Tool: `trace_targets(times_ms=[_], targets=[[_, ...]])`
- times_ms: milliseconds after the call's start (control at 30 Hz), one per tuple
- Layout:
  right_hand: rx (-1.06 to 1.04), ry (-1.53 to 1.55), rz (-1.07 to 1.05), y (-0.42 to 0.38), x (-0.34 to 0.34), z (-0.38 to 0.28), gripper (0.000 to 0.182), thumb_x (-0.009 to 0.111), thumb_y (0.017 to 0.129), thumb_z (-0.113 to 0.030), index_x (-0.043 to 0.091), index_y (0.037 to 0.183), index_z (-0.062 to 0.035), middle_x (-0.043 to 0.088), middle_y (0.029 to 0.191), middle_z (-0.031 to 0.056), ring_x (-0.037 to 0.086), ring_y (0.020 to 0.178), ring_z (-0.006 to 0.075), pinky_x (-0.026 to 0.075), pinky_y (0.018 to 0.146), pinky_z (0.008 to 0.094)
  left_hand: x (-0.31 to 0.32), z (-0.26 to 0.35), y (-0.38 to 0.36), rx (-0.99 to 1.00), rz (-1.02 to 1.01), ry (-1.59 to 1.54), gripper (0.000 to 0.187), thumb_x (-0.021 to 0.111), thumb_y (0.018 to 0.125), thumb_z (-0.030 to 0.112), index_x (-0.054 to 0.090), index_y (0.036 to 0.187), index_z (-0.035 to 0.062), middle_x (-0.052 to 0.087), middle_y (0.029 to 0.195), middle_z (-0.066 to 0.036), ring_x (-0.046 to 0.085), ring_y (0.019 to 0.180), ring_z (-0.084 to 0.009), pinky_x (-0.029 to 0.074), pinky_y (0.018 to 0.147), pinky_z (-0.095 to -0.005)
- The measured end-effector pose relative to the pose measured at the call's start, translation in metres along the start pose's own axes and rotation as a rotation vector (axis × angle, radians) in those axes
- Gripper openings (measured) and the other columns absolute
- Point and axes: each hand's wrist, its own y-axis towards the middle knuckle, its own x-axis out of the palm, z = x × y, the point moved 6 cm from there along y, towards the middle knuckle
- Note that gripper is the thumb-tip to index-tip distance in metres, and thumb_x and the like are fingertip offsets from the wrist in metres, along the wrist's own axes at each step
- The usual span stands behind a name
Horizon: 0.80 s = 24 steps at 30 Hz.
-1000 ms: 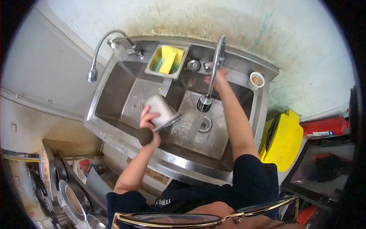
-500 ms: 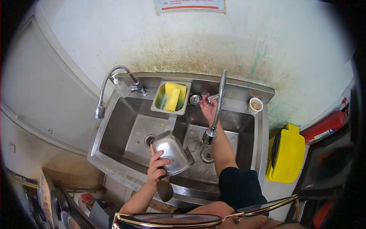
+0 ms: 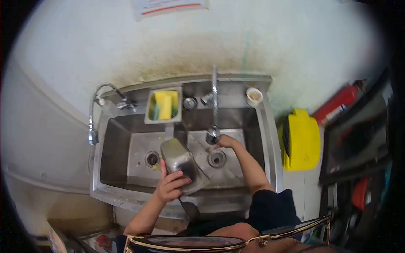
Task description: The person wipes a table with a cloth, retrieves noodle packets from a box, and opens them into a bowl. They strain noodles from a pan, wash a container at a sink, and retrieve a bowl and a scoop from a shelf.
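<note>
My left hand is closed around a steel food pan, tilted over the divider and the right basin. Below that hand hangs a dark utensil with a broad rounded end; its grip is hidden behind the hand and pan. My right hand is in the right basin, just beside and below the tap head. Its fingers are partly hidden and blurred, so whether they touch the tap head cannot be made out. Beneath it lies the right drain.
A steel container with yellow sponges sits on the sink's back ledge, near a drain strainer. A cup stands at the right corner. Another flexible tap hangs left. A yellow bin stands right. Scraps surround the left drain.
My right hand has come from the tap handle at the back ledge down into the right basin. My left hand still holds the pan. The whole view has shifted.
</note>
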Motion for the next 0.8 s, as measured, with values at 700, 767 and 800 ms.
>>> trace_targets(times_ms=[700,767,800], targets=[[0.933,0.361,0.56,-0.713,0.275,0.045,0.061,0.042,0.087,-0.046,0.023,0.137,-0.0178,0.02,0.136,0.0255,0.023,0.125,0.0383,0.023,0.1,0.047,0.232,0.104,0.103,0.476,0.266,0.388,0.012,0.046,0.088,0.027,0.047,0.083,0.0158,0.058,0.088,-0.003,0.054,0.095,-0.0263,0.034,0.09,-0.0547],[0.939,0.445,0.73,-0.763,0.293,0.072,0.058,0.043,0.087,-0.043,0.025,0.136,-0.0169,0.025,0.133,0.0255,0.029,0.122,0.0378,0.027,0.098,0.0464,0.274,0.189,0.172,0.42,0.235,0.07,0.012,0.051,0.084,0.023,0.045,0.079,0.0134,0.058,0.089,-0.006,0.053,0.094,-0.029,0.035,0.088,-0.053],[0.932,0.463,0.809,-0.783,0.299,0.082,0.057,0.043,0.087,-0.041,0.026,0.135,-0.0164,0.028,0.132,0.0254,0.032,0.12,0.0376,0.029,0.096,0.046,0.292,0.248,0.209,0.365,0.253,-0.156,0.014,0.052,0.082,0.021,0.043,0.077,0.0119,0.057,0.09,-0.008,0.051,0.093,-0.0307,0.035,0.086,-0.0522]])
